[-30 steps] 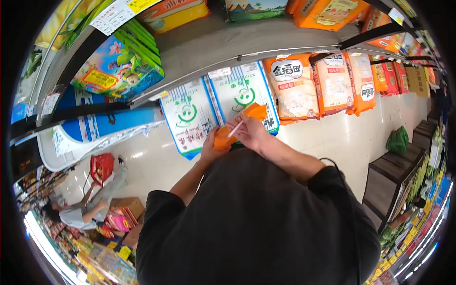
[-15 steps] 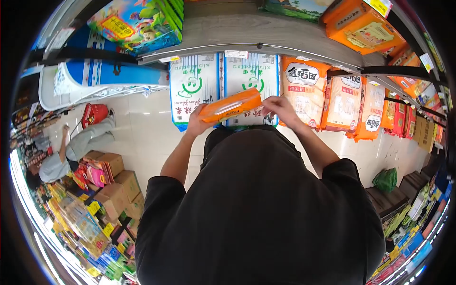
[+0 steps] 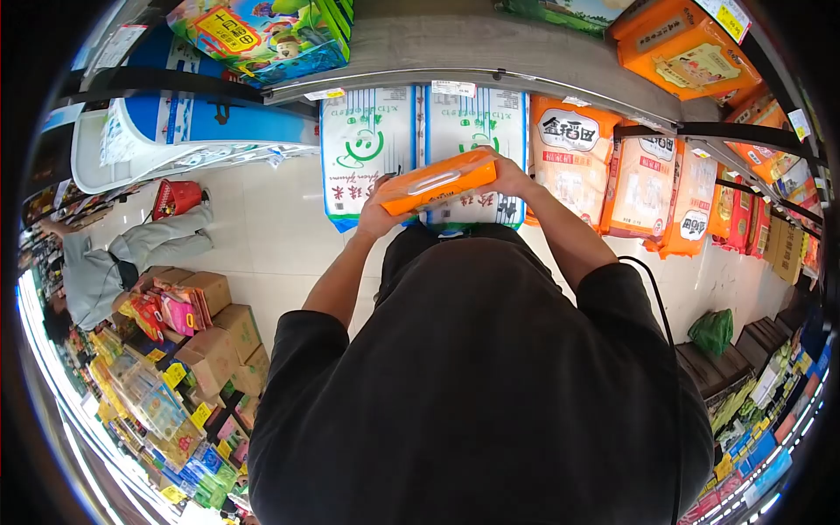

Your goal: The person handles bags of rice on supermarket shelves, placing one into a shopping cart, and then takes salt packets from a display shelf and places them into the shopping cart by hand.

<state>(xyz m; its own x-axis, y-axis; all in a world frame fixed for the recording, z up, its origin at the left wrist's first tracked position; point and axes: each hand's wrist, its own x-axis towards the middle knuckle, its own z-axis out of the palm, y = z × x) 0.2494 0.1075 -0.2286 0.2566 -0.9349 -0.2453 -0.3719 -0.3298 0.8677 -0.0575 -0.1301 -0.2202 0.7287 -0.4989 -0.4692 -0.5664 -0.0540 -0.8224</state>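
Note:
An orange tissue pack [image 3: 440, 182] with a pale slit along its top is held in front of me, tilted up toward its right end. My left hand [image 3: 378, 215] is closed around its left end. At the other end, my right hand [image 3: 509, 178] grips the right corner, its fingers partly hidden behind the pack. Just beyond, two white rice bags [image 3: 363, 140] with green smiling faces and blue edges stand side by side under the shelf. The pack covers part of their lower printing.
Orange rice bags [image 3: 573, 162] stand to the right. Above is a grey shelf [image 3: 429, 48] bearing a colourful green box [image 3: 267, 39] and an orange carton [image 3: 687, 57]. At left, a person [image 3: 96, 276] bends near cardboard boxes [image 3: 210, 359] and a red basket [image 3: 175, 199].
My right hand has closed on the right end of the pack, where it was apart before. The pack has shifted slightly right. The person at left has shifted position.

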